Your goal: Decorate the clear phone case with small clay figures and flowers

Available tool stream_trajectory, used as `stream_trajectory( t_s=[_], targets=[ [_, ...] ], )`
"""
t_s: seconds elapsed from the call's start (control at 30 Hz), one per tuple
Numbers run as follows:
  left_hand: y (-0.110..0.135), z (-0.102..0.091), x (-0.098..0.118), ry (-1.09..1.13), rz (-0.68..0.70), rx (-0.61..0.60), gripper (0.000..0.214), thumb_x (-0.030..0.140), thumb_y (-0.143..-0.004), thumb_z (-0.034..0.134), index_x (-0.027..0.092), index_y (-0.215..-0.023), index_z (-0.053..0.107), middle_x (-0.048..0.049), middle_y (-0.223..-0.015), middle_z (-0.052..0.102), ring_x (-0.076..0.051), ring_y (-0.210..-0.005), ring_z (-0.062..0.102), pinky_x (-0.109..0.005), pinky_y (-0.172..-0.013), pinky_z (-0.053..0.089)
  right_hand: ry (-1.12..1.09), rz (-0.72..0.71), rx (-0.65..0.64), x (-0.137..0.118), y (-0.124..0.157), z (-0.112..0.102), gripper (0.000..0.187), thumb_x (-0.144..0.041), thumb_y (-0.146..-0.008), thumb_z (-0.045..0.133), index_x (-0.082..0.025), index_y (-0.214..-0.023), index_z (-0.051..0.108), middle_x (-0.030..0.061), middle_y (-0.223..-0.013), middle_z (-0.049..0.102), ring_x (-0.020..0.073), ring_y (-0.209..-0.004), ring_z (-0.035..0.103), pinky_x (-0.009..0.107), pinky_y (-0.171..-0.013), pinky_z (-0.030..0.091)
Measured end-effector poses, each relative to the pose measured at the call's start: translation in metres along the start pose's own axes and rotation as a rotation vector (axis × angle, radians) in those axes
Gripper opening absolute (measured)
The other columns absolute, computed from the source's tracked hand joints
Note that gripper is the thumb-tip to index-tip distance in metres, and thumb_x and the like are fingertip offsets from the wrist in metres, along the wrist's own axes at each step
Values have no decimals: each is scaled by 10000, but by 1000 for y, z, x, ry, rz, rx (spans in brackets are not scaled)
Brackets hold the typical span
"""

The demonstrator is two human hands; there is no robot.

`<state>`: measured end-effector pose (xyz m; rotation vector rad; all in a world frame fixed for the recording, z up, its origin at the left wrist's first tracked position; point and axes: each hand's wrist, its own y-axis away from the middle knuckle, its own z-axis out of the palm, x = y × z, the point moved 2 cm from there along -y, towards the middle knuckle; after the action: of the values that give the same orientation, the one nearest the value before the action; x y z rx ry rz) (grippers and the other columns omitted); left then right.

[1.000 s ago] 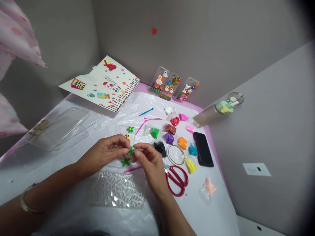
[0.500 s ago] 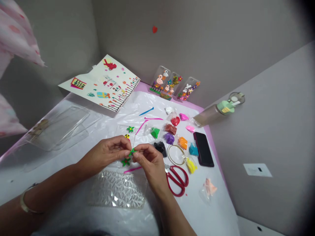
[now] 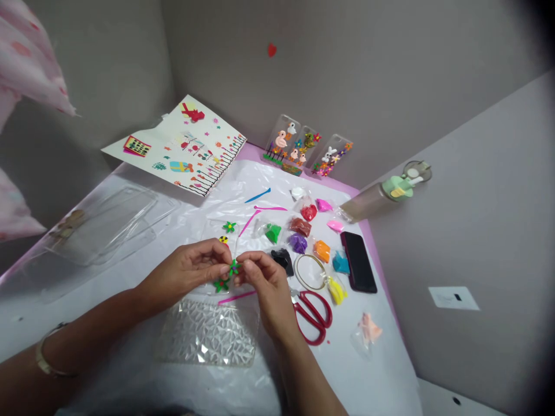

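Observation:
Between my two hands is a small green clay flower (image 3: 235, 267) with a purple centre. My left hand (image 3: 184, 271) pinches its left side with thumb and fingertips. From the other side, the fingers of my right hand (image 3: 265, 280) are closed on its petals. Below them, a clear phone case (image 3: 207, 289) lies flat, partly hidden by my hands. On it sit a green flower with a red centre (image 3: 222, 285), a green flower with a yellow centre (image 3: 229, 227) and a yellow-and-black clay piece (image 3: 224, 240). A textured clear case (image 3: 208, 334) lies nearer me.
Bagged clay lumps in several colours, such as purple (image 3: 298, 242), lie to the right. Around them are red-handled scissors (image 3: 313, 318), a gold bangle (image 3: 309, 273), a phone (image 3: 359, 263) and a bottle (image 3: 377, 199). Decorated cases (image 3: 332, 155) lean on the wall beside a spiral sketchbook (image 3: 182, 147).
The flower has turned between my fingers, so its purple centre now shows. My right thumb and fingers have shifted slightly; my left hand is almost still.

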<state>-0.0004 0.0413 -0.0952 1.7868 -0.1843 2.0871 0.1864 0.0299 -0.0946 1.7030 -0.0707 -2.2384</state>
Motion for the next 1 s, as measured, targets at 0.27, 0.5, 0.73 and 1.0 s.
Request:
stream_trajectory(
  t_s=[0.27,0.5,0.73,1.0],
  targets=[
    [-1,-1,-3,-9,-6,10,140,319,-893,814,214,-923,728,5,-840,757,-160,-816,749,-245,-759,593,-48,6,-7,0,-1,3,260,-384,-816,940,-186,-893,791,-8,-734,725,116,-675,643,230,-689,534],
    [0,2,-3,-57,-36,18,192,382,-868,819,228,-940,729,-5,-817,787,-176,-772,758,-266,-730,614,-10,2,8,-2,0,7,222,-346,-806,921,-181,-872,788,-7,-730,723,113,-656,636,220,-655,525],
    [-6,-28,-2,-196,-12,166,199,424,-822,824,252,-901,762,-4,-895,786,-194,-849,735,-283,-785,585,33,-52,46,-3,1,1,290,-461,-916,852,-191,-997,780,24,-834,776,123,-705,679,238,-715,568],
    [-24,-68,-16,-428,-10,368,331,544,-810,786,248,-956,800,-31,-925,803,-227,-861,696,-320,-772,504,73,-63,59,-1,1,-2,302,-483,-942,828,-185,-953,780,31,-848,770,125,-720,676,239,-719,561]
  ],
)
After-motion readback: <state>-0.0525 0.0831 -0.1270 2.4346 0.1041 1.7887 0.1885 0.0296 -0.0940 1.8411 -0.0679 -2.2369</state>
